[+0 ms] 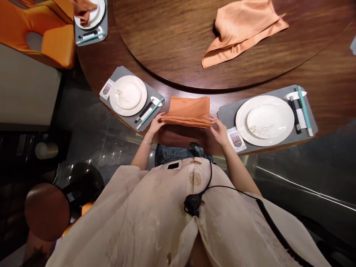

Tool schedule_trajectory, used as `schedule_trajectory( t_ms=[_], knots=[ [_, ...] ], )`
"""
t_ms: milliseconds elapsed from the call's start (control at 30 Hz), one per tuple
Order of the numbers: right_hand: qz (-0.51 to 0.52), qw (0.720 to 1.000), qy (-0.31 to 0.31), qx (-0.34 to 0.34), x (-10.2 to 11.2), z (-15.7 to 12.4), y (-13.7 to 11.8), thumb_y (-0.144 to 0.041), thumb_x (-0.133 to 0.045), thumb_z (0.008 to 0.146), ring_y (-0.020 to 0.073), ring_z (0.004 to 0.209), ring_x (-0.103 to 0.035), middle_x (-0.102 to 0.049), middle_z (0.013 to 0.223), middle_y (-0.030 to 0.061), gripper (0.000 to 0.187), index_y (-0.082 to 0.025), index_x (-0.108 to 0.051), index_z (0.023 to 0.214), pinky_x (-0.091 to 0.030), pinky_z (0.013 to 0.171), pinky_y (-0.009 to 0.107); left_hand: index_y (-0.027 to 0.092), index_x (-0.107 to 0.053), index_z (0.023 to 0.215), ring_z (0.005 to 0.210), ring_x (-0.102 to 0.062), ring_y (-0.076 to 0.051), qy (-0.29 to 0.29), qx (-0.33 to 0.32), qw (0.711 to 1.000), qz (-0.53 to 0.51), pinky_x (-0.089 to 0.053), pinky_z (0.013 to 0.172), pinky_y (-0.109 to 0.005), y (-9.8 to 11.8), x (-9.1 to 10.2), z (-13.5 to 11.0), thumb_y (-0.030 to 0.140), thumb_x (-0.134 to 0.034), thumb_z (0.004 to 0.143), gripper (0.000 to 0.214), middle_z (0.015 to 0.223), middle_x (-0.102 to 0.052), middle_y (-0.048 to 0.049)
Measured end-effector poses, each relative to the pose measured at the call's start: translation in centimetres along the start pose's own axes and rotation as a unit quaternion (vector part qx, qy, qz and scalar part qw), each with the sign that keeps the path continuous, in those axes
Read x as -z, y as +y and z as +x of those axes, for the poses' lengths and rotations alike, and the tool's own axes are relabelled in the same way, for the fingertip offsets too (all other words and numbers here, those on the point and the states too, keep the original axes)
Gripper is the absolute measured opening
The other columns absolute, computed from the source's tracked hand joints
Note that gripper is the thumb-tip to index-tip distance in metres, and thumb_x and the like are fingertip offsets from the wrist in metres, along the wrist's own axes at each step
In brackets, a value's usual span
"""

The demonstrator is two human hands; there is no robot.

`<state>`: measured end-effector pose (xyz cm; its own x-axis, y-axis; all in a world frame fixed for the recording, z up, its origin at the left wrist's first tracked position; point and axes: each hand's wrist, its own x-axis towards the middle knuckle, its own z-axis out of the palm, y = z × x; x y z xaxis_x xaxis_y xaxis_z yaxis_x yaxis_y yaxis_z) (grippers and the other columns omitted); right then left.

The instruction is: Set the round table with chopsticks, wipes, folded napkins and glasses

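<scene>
One wooden tabletop [328, 82] carries one large round turntable [172, 44], and at least one orange chair [58, 40] stands at the far left. Three grey place mats [151, 94] show well enough to count, two near and one far to the left; the pale piece cut off at the right edge is too partial to tell. Orange cloths lie in three spots: a loose cloth [241, 29], crumpled and partly doubled over on the turntable; a folded cloth [189, 107], squared into a layered rectangle at the near edge between the two near mats; and a shaped cloth [82, 13] on the far-left plates. Whether the layered rectangle is one cloth or several stacked cannot be told. The cloth work looks partly done: the rectangle is neat, the loose one appears unfolded, and of the three settings only the far-left has a cloth on its dishes. Both hands grip the rectangle, the left hand [158, 123] pinching its left end, the right hand [219, 131] its right corner. The rest of the laying looks complete: each mat bears two nested white dishes [129, 89], six in all, plus one white rest [286, 96], black chopsticks [294, 115] and one teal stick [305, 111], three sets altogether. Smallest are two printed packets [236, 141], one per near mat.
</scene>
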<state>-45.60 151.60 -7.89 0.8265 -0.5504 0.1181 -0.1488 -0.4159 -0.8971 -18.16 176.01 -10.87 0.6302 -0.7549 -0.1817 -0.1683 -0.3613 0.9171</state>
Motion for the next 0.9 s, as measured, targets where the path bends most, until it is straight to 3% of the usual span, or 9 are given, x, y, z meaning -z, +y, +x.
schedule_trajectory(
  t_ms=[100,233,333,433,600,700,800,900],
  knots=[
    [0.022,0.998,-0.026,-0.043,-0.8,0.2,0.9,-0.031,-0.054,0.083,0.0221,0.104,-0.062,-0.068,0.102,0.0065,0.012,-0.022,-0.054,0.091,-0.046,0.097,0.041,0.013,-0.063,0.102,0.113,-0.058,-0.022,-0.05,0.033,0.997,-0.053,-0.045,0.099,-0.034,-0.4,0.0,0.2,0.019,-0.062,0.066,0.037,0.126,-0.062,-0.0122],
    [0.027,0.99,0.009,-0.142,-2.4,-0.6,3.6,-0.029,-0.052,0.075,0.0178,0.085,-0.059,-0.063,0.087,0.002,0.016,-0.021,-0.051,0.089,-0.048,0.086,0.035,0.013,-0.062,0.085,0.087,-0.062,-0.018,-0.076,0.076,0.993,-0.046,-0.048,0.083,-0.029,-1.1,-0.8,0.9,0.026,-0.064,0.067,0.022,0.091,-0.068,-0.0049],
    [-0.005,0.966,0.044,-0.255,-3.5,-1.1,4.9,-0.025,-0.051,0.072,0.0176,0.079,-0.057,-0.062,0.083,0.0019,0.015,-0.02,-0.049,0.087,-0.048,0.082,0.034,0.014,-0.061,0.077,0.078,-0.061,-0.016,-0.076,0.112,0.991,0.006,-0.047,0.075,-0.026,-1.4,-1.8,1.5,0.03,-0.064,0.073,0.017,0.08,-0.066,-0.0026],
    [-0.057,0.935,0.046,-0.348,-4.1,-1.3,5.0,-0.021,-0.053,0.071,0.0185,0.079,-0.059,-0.064,0.083,0.0042,0.015,-0.019,-0.05,0.085,-0.048,0.081,0.033,0.015,-0.062,0.08,0.08,-0.063,-0.017,-0.055,0.159,0.981,0.1,-0.047,0.077,-0.026,-1.2,-2.8,1.7,0.031,-0.066,0.076,0.017,0.081,-0.068,-0.0034],
    [-0.178,0.879,0.036,-0.442,-4.7,-1.5,3.6,-0.021,-0.061,0.074,0.0213,0.085,-0.063,-0.069,0.089,0.0086,0.027,-0.017,-0.055,0.1,-0.048,0.082,0.033,0.018,-0.06,0.106,0.094,-0.067,-0.022,-0.007,0.244,0.939,0.241,-0.046,0.083,-0.029,0.6,-4.4,0.7,0.032,-0.07,0.078,0.033,0.095,-0.073,-0.0074],
    [-0.226,0.843,0.028,-0.488,-5.2,-1.5,2.9,-0.023,-0.061,0.078,0.0231,0.087,-0.064,-0.068,0.094,0.0116,0.02,-0.018,-0.059,0.097,-0.048,0.081,0.035,0.018,-0.057,0.114,0.101,-0.066,-0.026,0.014,0.279,0.911,0.303,-0.047,0.083,-0.033,2.1,-5.9,0.4,0.03,-0.069,0.08,0.038,0.104,-0.071,-0.0135],
    [-0.236,0.841,0.035,-0.486,-5.8,-1.2,2.6,-0.023,-0.061,0.077,0.0227,0.089,-0.063,-0.066,0.098,0.0122,0.01,-0.019,-0.06,0.087,-0.049,0.081,0.035,0.015,-0.059,0.111,0.108,-0.063,-0.029,0.015,0.3,0.894,0.333,-0.048,0.085,-0.035,3.2,-7.5,0.6,0.028,-0.068,0.079,0.036,0.111,-0.068,-0.018],
    [-0.184,0.866,0.065,-0.461,-6.0,-0.9,2.6,-0.02,-0.062,0.073,0.0221,0.093,-0.061,-0.064,0.098,0.011,0.009,-0.019,-0.058,0.08,-0.048,0.085,0.035,0.015,-0.064,0.102,0.119,-0.055,-0.032,0.016,0.292,0.893,0.342,-0.047,0.091,-0.039,3.7,-8.2,1.0,0.028,-0.071,0.074,0.032,0.122,-0.061,-0.0192]
  ],
)
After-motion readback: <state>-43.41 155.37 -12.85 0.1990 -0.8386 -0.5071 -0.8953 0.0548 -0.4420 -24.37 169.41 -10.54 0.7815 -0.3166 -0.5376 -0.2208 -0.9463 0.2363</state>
